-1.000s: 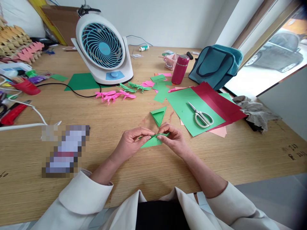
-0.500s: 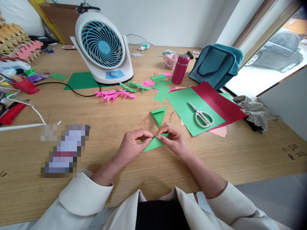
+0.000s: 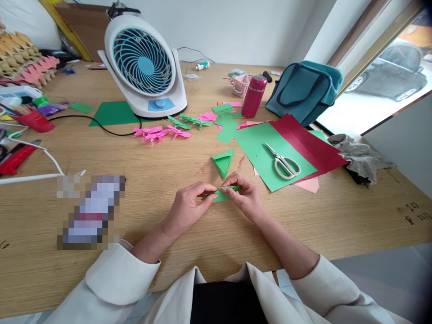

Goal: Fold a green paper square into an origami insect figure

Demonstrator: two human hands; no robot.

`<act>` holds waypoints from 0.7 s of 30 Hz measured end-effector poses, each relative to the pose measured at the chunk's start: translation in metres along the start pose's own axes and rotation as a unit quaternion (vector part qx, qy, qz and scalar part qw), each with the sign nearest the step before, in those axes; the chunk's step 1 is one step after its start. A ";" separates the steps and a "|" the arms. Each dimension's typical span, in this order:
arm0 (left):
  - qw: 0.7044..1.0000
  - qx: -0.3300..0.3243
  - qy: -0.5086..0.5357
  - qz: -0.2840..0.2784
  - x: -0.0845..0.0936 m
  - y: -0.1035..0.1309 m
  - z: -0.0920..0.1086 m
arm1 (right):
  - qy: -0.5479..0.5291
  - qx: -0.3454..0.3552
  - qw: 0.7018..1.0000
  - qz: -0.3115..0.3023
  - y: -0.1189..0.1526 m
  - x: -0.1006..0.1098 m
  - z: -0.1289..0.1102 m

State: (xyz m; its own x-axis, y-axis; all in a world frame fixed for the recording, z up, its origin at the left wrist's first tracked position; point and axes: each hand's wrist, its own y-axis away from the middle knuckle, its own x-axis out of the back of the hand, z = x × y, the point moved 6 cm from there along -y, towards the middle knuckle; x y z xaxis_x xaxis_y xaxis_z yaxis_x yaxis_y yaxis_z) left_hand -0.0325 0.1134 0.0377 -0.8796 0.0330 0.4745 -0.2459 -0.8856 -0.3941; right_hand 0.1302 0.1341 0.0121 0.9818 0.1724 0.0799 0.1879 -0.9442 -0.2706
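Observation:
A small folded piece of green paper (image 3: pixel 222 196) is held between both hands above the wooden table (image 3: pixel 162 166). My left hand (image 3: pixel 189 202) pinches its left end between thumb and fingers. On its right end, my right hand (image 3: pixel 245 196) has a similar pinch, and the fingertips of the two hands nearly meet. Just beyond them lies a folded green triangle (image 3: pixel 224 163). White-handled scissors (image 3: pixel 286 167) rest on a larger green sheet (image 3: pixel 256 153) to the right. The fingers partly cover the held paper.
A fan (image 3: pixel 143 65) stands at the back, with pink folded figures (image 3: pixel 160 134) and green folded figures (image 3: pixel 189 121) before it. A red flask (image 3: pixel 254 96) and teal bag (image 3: pixel 303 92) are behind the sheets. A pixelated phone-like object (image 3: pixel 94 209) lies left.
The held green paper shows less of its surface below the fingers and looks tilted or folded up. Both hands have shifted only slightly.

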 end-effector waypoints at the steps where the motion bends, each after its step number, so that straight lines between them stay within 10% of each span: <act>1: 1.000 -0.009 -0.016 0.004 0.000 0.001 0.001 | -0.006 -0.003 1.000 -0.002 0.000 -0.001 0.001; 14: 0.987 -0.109 -0.120 -0.002 0.003 -0.002 0.010 | 0.057 0.009 0.998 -0.037 0.002 -0.008 -0.008; 21: 0.999 0.019 -0.014 0.022 0.007 -0.004 -0.006 | 0.066 0.024 0.997 -0.016 0.003 -0.007 -0.012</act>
State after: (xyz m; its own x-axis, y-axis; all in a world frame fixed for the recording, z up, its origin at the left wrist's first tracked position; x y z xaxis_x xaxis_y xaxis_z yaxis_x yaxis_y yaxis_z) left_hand -0.0398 0.1200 0.0380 -0.8780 -0.0193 0.4783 -0.1899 -0.9032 -0.3850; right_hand 0.1239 0.1274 0.0221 0.9632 0.1613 0.2152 0.2243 -0.9232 -0.3121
